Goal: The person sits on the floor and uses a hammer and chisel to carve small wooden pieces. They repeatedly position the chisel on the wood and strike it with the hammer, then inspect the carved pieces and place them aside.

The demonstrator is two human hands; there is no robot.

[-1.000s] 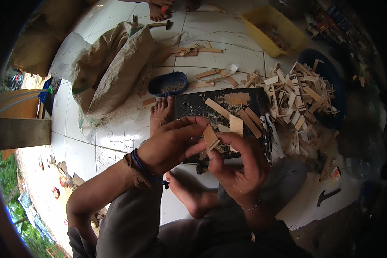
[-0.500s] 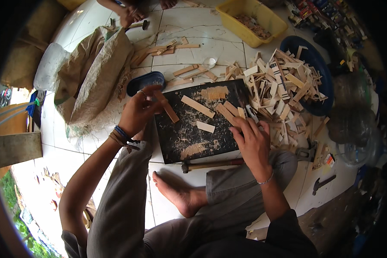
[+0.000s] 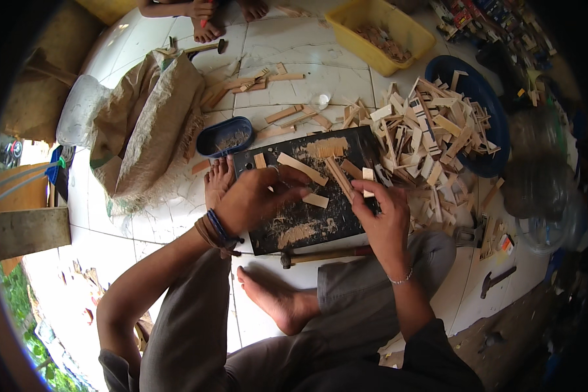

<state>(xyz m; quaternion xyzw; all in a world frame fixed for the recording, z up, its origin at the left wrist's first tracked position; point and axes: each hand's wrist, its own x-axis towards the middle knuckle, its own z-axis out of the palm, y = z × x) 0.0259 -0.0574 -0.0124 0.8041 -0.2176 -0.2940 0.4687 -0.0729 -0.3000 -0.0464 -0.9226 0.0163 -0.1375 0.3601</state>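
My left hand (image 3: 255,199) hovers above the left half of a black board (image 3: 274,228), thumb and index finger slightly apart with nothing visible between them. A wood strip (image 3: 260,161) shows partly behind it. At the board's right side, my right hand (image 3: 382,212) pinches the lower end of a narrow wooden strip (image 3: 338,175), which stands out tilted toward the upper left. Just past its index finger is a small pale wood piece (image 3: 368,175). Between the hands lie a longer pale strip (image 3: 302,168) and a short block (image 3: 316,200), amid shavings.
A heap of wood pieces (image 3: 438,124) spills from a blue basin (image 3: 493,124). A small blue tub (image 3: 209,142), a sack (image 3: 150,124) and a yellow bin (image 3: 349,39) stand around. Hammers (image 3: 326,255) lie nearby. Another person's hand (image 3: 202,9) is at the top.
My left hand has moved right, over the board. The wooden strip at my right hand has turned more upright and is now pinched. Another person's hand has come into view at the top.
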